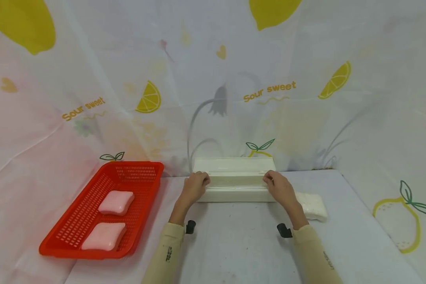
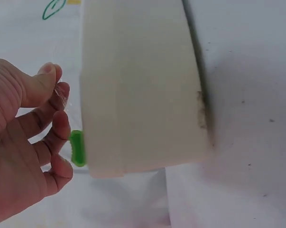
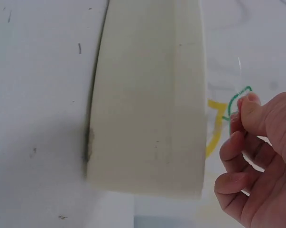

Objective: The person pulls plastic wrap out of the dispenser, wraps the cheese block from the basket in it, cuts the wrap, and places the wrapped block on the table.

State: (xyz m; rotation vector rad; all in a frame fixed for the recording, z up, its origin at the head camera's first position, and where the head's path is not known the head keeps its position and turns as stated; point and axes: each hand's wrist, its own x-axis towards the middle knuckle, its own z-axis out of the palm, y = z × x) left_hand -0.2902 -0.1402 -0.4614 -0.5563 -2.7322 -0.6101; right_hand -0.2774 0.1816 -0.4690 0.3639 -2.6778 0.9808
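A long white cling film dispenser [image 1: 236,195] stands at the back of the table, its lid [image 1: 234,163] raised behind. My left hand [image 1: 194,187] is at its left end, pinching clear cling film [image 2: 62,97] between thumb and fingertips. Beside those fingers, a small green piece [image 2: 77,148] sits at the dispenser's edge. At the opposite end, the thumb and index finger of my right hand [image 1: 280,188] pinch the film's other corner, a thin glint above the fingertips in the right wrist view. The film spans the gap between both hands over the dispenser.
On the left, a red plastic basket [image 1: 150,213] holds two pink soap-like blocks [image 1: 115,202]. A white block [image 1: 312,206] lies right of the dispenser, partly behind my right wrist. A lemon-printed cloth wall [image 1: 184,130] rises behind the table.
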